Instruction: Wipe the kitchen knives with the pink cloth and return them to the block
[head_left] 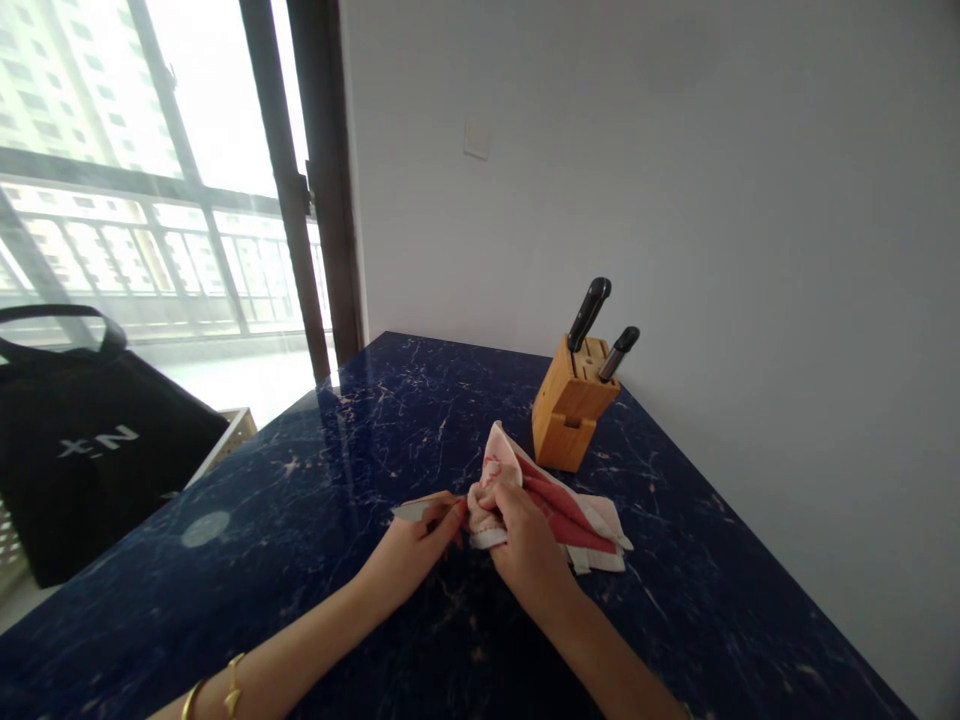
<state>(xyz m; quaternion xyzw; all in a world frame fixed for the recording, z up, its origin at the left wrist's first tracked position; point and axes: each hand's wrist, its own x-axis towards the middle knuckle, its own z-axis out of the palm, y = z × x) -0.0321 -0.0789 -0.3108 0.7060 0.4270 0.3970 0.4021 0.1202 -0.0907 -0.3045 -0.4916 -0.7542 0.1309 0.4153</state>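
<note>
My left hand [411,548] is closed around a small knife, whose pale flat blade [409,511] sticks out to the left past the knuckles. Its handle is mostly hidden by my fingers and the cloth. My right hand [531,552] pinches a bunched pink and white towel [566,507] right beside the left fingertips. The towel's loose end trails to the right, just over the tabletop or on it. Behind the towel stands a wooden knife block [568,420] with a black-handled knife [590,312] and a second tool with a black and silver handle [619,353] in its slots.
The dark blue marbled table [360,430] reaches back to a grey wall [637,180]. A round pale mark [205,529] shows on its left part. At the left, a black bag [97,450] stands by a light perforated basket [232,435], near a glass sliding door.
</note>
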